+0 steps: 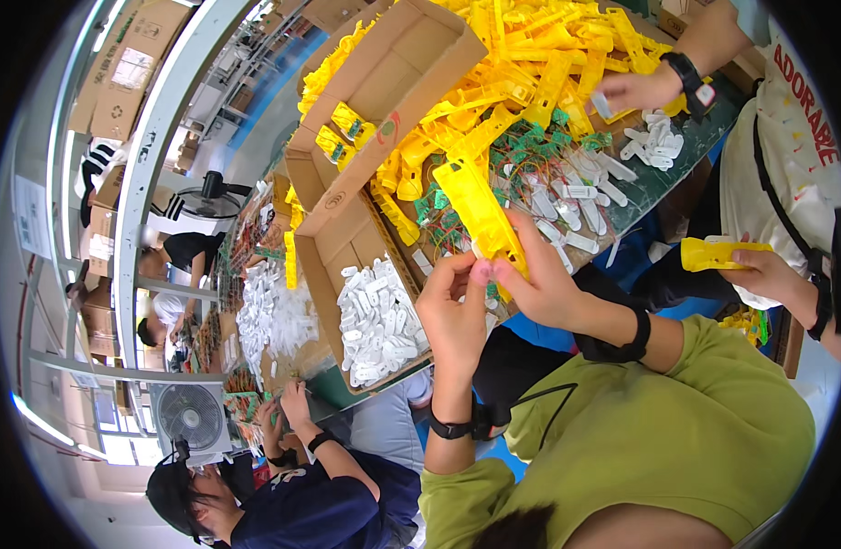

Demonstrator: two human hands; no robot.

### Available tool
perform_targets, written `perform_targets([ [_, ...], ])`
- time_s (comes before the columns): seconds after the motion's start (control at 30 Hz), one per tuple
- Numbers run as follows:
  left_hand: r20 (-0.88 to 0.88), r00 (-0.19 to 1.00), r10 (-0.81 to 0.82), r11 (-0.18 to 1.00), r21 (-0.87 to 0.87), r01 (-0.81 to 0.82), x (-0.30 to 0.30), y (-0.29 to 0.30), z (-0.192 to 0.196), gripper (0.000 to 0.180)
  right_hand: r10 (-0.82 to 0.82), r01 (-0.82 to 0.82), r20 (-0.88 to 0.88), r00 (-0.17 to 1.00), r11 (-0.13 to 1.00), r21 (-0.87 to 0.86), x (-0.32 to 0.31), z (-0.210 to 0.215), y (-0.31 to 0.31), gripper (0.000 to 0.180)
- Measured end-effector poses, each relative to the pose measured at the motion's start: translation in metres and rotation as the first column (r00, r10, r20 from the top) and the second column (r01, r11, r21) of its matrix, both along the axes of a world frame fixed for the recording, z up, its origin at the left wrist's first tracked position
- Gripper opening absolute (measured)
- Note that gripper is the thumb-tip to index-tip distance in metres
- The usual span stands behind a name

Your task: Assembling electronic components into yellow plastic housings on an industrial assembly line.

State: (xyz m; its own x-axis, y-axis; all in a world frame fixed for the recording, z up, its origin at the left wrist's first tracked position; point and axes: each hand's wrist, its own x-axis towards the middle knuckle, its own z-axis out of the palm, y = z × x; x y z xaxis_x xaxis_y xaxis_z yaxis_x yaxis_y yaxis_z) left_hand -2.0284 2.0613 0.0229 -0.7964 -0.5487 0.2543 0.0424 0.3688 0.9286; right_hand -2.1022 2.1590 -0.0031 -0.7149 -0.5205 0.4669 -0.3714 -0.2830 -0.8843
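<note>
In front of me I hold a long yellow plastic casing (475,203), tilted with its far end toward the upper left. My right hand (546,282) is closed round the casing's near end, thumb pressed against it. My left hand (454,306) is closed in a pinch at the same near end, its fingertips beside the right thumb. Whatever small piece sits between the left fingertips is too hidden to make out. Behind the casing lie green circuit boards with thin wires (539,151) and several white plastic parts (567,206).
A large heap of yellow casings (539,55) covers the far bench. Left of my hands stands a cardboard box (324,265) with white parts (379,320). At right, a co-worker's hand (757,273) holds a yellow piece; another hand (635,91) reaches over the bench. Another person (329,494) works at left.
</note>
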Motion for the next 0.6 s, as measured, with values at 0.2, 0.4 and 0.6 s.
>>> perform_targets([
  [0.2, 0.010, 0.994, -0.107, 0.962, 0.255, 0.101, 0.007, -0.009, -0.025, 0.024, 0.193, -0.178, 0.163, 0.968, 0.979, -0.098, 0.000, -0.011, -0.001, 0.039],
  [0.4, -0.092, 0.996, 0.010, 0.943, 0.332, 0.021, 0.009, -0.017, -0.063, 0.024, 0.219, -0.239, 0.096, 0.971, 0.916, 0.323, -0.029, -0.015, 0.009, 0.043],
  [0.6, -0.073, 0.996, -0.048, 0.846, 0.527, 0.079, 0.039, -0.016, -0.048, 0.034, -0.185, 0.288, -0.255, 0.949, 0.837, 0.465, -0.121, -0.035, 0.017, 0.024],
])
